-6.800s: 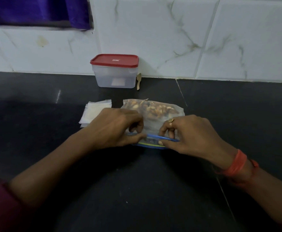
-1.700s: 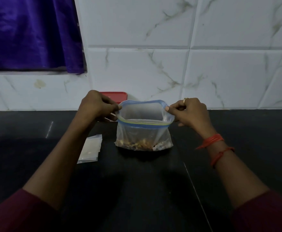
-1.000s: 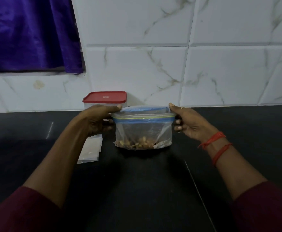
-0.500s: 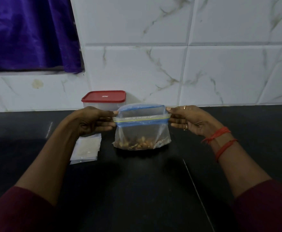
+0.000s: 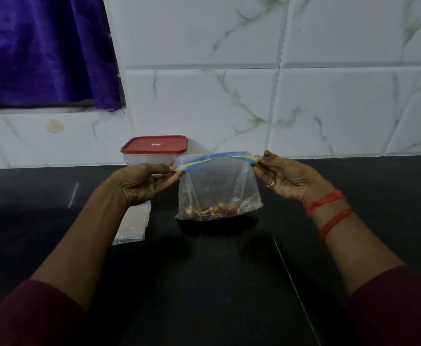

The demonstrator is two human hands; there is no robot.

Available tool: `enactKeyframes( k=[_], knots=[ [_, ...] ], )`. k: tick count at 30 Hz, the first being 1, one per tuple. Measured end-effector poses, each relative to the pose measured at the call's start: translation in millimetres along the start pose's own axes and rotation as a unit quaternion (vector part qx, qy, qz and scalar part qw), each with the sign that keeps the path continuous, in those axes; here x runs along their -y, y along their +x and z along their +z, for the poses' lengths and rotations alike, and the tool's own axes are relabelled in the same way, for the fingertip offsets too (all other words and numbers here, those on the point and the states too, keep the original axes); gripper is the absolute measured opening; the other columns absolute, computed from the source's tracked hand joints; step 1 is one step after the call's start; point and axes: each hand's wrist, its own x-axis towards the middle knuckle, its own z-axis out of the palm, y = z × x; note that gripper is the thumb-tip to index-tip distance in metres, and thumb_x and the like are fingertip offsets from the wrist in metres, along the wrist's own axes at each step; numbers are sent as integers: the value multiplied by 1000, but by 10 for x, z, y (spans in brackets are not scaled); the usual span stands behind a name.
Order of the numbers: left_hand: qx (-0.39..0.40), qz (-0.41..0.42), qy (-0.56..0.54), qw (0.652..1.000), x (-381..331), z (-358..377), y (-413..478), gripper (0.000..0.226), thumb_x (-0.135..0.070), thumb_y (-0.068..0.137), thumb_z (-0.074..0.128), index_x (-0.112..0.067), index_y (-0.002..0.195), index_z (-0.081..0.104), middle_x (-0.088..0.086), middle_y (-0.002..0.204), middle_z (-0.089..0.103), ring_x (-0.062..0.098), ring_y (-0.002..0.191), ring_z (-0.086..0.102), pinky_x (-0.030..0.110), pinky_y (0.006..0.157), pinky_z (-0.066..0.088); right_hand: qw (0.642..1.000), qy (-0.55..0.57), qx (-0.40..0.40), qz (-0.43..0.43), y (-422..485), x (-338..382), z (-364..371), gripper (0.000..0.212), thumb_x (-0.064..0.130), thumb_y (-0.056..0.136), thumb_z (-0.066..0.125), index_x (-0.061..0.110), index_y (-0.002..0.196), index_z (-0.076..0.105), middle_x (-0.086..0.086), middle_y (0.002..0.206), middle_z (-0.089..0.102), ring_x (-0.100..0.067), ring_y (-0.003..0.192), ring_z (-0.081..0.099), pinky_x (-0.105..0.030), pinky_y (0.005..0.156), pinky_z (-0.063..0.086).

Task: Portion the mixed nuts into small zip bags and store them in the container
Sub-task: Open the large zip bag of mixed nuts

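Head view. A clear zip bag [image 5: 218, 188] stands upright near the middle of the black countertop [image 5: 204, 283], its base resting on the surface and the mixed nuts [image 5: 212, 211] settled in a shallow layer at the bottom. The left hand [image 5: 139, 183] pinches the left end of the blue-and-yellow zip strip [image 5: 216, 159] between thumb and fingers; the right hand [image 5: 289, 178] pinches the right end the same way — the strip is drawn taut between them. Red threads [image 5: 329, 208] circle the right wrist. Behind the bag, at the back edge of the countertop against the tiled wall [image 5: 254, 101], stands the container [image 5: 154, 151], translucent, with its red lid on. A stack of small empty zip bags [image 5: 133, 226] lies flat left of the nut bag, partly hidden by the left forearm. A purple curtain [image 5: 42, 51] hangs at upper left.
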Motion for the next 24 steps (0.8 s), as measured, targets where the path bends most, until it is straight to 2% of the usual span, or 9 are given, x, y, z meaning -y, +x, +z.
enactKeyframes(
  k=[5, 7, 10, 12, 15, 19, 22, 24],
  knots=[
    [-9, 19, -54, 998, 49, 36, 78, 27, 12, 89, 50, -1, 111, 58, 27, 101, 68, 32, 75, 75, 33, 60, 62, 999, 41, 2, 9, 21, -6, -57, 30, -13, 88, 59, 13, 75, 49, -13, 77, 73, -23, 73, 77, -32, 60, 63],
    [-17, 27, -77, 997, 72, 23, 122, 21, 12, 94, 46, -2, 107, 55, 27, 96, 69, 33, 74, 75, 35, 57, 62, 998, 64, -1, 9, 40, -34, -45, 32, -16, 89, 55, 10, 72, 48, -14, 76, 73, -26, 74, 77, -38, 64, 64],
    [-14, 40, -119, 992, 100, 16, 159, 15, 11, 98, 44, -1, 96, 53, 27, 86, 72, 34, 71, 75, 40, 60, 62, 997, 74, -4, 9, 65, -94, 17, 23, -19, 91, 47, -1, 82, 59, -18, 74, 74, -28, 69, 76, -40, 67, 63],
    [-7, 42, -148, 988, 111, 37, 162, 13, 9, 98, 44, 0, 96, 53, 28, 90, 71, 35, 78, 75, 44, 65, 63, 995, 94, -2, 14, 85, -133, 67, 24, -22, 90, 43, -7, 94, 61, -21, 83, 74, -32, 78, 75, -40, 65, 64],
    [-5, 52, -184, 982, 94, 118, 141, 12, 10, 98, 44, 4, 96, 54, 27, 100, 67, 35, 96, 69, 47, 74, 59, 992, 121, -11, 14, 98, -130, 146, 27, -24, 91, 38, -9, 98, 59, -25, 100, 67, -35, 94, 66, -41, 67, 62],
    [2, 55, -230, 972, 47, 192, 114, 14, 9, 97, 45, 9, 101, 58, 22, 107, 64, 30, 115, 64, 46, 71, 59, 989, 146, -15, 8, 97, -94, 264, 27, -20, 87, 34, -4, 91, 56, -22, 98, 63, -32, 89, 65, -40, 61, 63],
    [10, 71, -231, 970, 25, 205, 90, 15, 6, 98, 44, 8, 99, 58, 22, 105, 63, 30, 103, 67, 42, 74, 62, 988, 153, -3, 4, 108, -123, 351, 24, -11, 84, 35, -1, 94, 53, -22, 98, 62, -32, 88, 65, -42, 63, 62],
    [-11, 92, -181, 979, 25, 207, 91, 14, 4, 99, 43, 4, 94, 56, 23, 104, 62, 32, 98, 66, 42, 85, 60, 992, 122, 2, -2, 100, -143, 408, 21, -8, 90, 35, 4, 84, 51, -20, 98, 60, -31, 88, 65, -39, 68, 62]
  ],
)
